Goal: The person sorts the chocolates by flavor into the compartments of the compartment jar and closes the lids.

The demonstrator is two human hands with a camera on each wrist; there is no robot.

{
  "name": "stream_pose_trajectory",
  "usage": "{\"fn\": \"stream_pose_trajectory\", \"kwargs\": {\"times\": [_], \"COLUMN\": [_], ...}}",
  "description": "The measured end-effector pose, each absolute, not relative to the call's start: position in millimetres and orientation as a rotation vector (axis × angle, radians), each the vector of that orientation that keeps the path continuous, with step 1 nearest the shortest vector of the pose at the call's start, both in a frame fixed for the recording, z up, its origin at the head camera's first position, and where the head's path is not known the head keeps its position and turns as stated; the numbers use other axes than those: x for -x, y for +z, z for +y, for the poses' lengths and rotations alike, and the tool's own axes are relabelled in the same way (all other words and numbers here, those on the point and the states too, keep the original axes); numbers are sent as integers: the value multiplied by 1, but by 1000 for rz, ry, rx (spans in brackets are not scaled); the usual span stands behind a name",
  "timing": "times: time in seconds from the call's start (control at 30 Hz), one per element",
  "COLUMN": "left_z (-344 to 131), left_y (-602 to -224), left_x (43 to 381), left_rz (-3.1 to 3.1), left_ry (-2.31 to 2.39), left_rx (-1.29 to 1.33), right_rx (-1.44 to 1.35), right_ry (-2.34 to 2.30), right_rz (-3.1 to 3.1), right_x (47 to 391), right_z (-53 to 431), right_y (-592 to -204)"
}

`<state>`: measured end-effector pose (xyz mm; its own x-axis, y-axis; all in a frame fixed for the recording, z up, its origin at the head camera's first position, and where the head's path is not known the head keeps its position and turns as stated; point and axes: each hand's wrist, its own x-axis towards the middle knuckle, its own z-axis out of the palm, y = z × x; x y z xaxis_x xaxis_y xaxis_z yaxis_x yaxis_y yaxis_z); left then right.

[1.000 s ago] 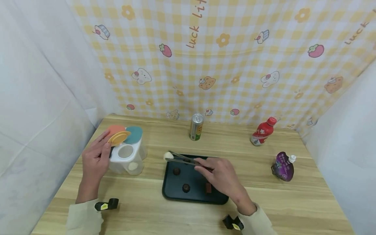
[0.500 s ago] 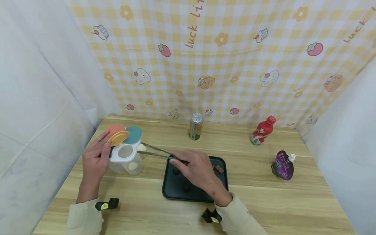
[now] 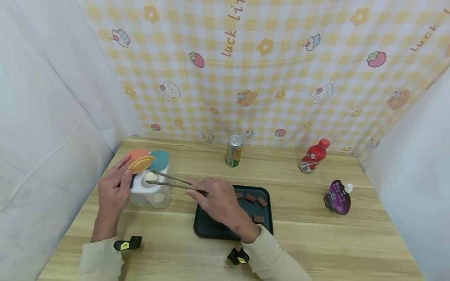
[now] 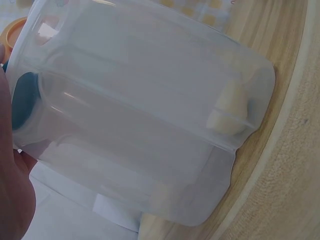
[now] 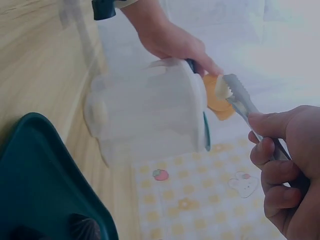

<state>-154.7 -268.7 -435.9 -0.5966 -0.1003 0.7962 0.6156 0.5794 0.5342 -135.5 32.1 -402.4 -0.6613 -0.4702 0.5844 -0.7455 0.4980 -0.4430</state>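
The right hand (image 3: 218, 200) curls its fingers around metal tongs (image 5: 241, 96) pinching a rounded white piece (image 3: 152, 177) at the mouth of the clear lidded container (image 3: 147, 190), at that hand's nine o'clock. The left hand (image 3: 116, 189) grips the container's top with bent fingers.

left of the dark tray (image 3: 208, 231), the left hand (image 3: 115, 187) grips a clear container (image 3: 144, 198) with a tilted yellow lid (image 3: 141, 164) beside a teal lid (image 3: 160, 159). the right hand (image 3: 220, 201), over the tray's far left part, holds tongs (image 3: 175, 184) that reach leftward past the tray, a white piece (image 3: 151, 177) between their tips at the container's opening. brown pieces (image 3: 258, 219) lie on the tray's right half. behind the tray stands a can (image 3: 234, 152); to the tray's right, a purple pouch (image 3: 339, 198).
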Motion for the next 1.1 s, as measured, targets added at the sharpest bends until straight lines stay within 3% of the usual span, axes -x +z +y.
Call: {"fn": "stream_pose_trajectory", "kwargs": {"times": [1.1], "left_z": [-281], "left_y": [-449], "left_x": [162], "left_rz": [-1981], "left_ry": [-1078], "left_rx": [450], "right_rx": [-1008], "right_ry": [928], "right_rz": [-2476], "right_x": [134], "right_z": [39], "right_y": [-410]}}
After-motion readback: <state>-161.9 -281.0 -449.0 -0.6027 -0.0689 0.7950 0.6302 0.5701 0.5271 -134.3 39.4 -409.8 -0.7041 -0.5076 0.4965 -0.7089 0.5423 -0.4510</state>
